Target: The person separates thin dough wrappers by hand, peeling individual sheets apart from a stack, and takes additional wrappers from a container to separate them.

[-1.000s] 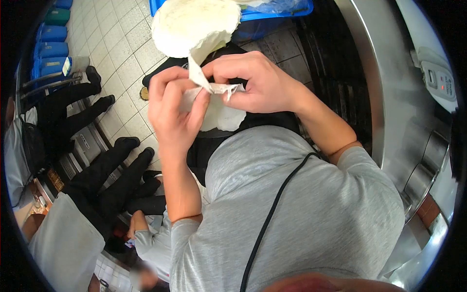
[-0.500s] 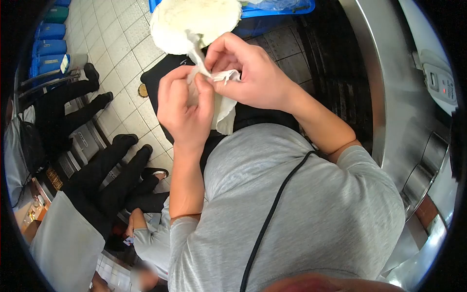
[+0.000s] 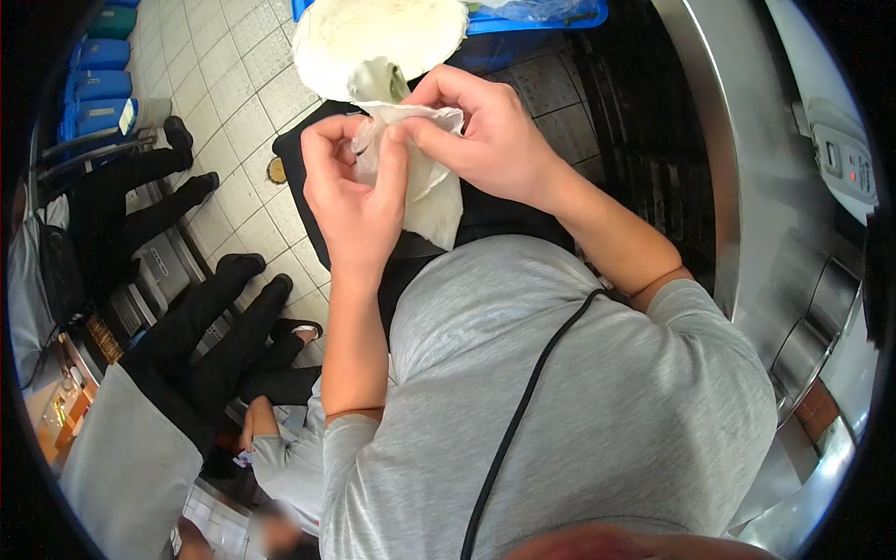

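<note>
Between my hands is a thin, limp, pale white sheet [image 3: 434, 201], gathered and crumpled; I cannot tell its exact kind. My left hand [image 3: 355, 187] pinches its gathered edge between thumb and fingers. On the other side, my right hand [image 3: 490, 135] grips the same edge with thumb and curled fingers. A fold with a greenish patch [image 3: 397, 84] stands up beyond the fingers, and the lower part hangs toward my shirt. Just past my hands lies a wide, round, cream-coloured flat piece [image 3: 383, 42], like a stack of flatbreads, partly covered by the fold.
Under the round piece is a blue crate [image 3: 593, 14] with clear plastic [image 3: 537, 9] in it. A steel counter edge [image 3: 714, 121] runs along my right. At left, people in dark trousers [image 3: 191, 350] stand on the tiled floor [image 3: 247, 131], near blue bins [image 3: 101, 84].
The sheet has spread wider between my hands, and its far fold has opened, showing the greenish patch more. My left hand has shifted slightly; my right hand stays in nearly the same place.
</note>
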### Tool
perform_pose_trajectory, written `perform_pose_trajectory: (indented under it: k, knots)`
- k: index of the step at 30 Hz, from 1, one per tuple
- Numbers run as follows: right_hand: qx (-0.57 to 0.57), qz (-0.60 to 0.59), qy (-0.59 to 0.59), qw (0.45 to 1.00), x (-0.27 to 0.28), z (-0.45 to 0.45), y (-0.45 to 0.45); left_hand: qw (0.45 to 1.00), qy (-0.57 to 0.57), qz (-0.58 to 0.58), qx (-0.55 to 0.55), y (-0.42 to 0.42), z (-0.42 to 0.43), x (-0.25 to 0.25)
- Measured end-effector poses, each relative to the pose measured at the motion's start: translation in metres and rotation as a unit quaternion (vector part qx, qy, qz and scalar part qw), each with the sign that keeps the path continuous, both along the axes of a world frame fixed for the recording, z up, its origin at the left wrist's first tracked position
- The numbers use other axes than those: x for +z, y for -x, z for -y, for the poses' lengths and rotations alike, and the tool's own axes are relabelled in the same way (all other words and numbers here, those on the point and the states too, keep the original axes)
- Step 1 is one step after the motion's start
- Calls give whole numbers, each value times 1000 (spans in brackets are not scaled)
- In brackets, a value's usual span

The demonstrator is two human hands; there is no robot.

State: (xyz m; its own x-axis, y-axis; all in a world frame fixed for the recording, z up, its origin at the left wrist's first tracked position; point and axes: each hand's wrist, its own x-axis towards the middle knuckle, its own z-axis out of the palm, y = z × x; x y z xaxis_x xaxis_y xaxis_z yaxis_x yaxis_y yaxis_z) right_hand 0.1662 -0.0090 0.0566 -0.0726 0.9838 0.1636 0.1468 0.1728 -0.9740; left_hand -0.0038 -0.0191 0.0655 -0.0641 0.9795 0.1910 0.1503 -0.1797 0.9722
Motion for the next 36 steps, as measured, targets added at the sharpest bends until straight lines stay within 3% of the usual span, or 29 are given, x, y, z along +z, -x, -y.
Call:
perform_pose_trajectory:
  k: [6, 8, 10, 13, 15, 21, 24, 28, 31, 36]
  knots:
    - [55, 58, 81, 993, 17, 3, -9, 993, 97, -2, -66, 21, -13, -9]
    - [50, 57, 91, 993, 17, 3, -10, 994, 82, 28, -63, 20, -14, -13]
    - [46, 56, 100, 992, 15, 4, -9, 998, 6, -24, -62, 21, -15, -16]
    - [13, 22, 98, 995, 3, 3, -3, 994, -16, -95, -52, 22, -14, -11]
    - [-53, -23, 42, 997, -7, 1, -1, 994, -17, -94, -48, 20, -14, -12]
    - [-84, -32, 77, 993, -5, 1, 2, 998, 9, -57, -10, 13, -11, -12]
    - [-70, 0, 7, 998, -2, -1, 4, 997, 0, -71, -10, 11, -8, -12]
    - [-15, 1, 4, 1000, 22, -4, -1, 989, -67, -125, -36, 5, -4, -5]
    - [12, 71, 42, 997, 24, -6, -8, 990, -70, -120, -33, 4, -5, -8]
    - [-82, 36, 41, 995, -2, -7, -5, 997, -16, -68, -14, 3, 0, -16]
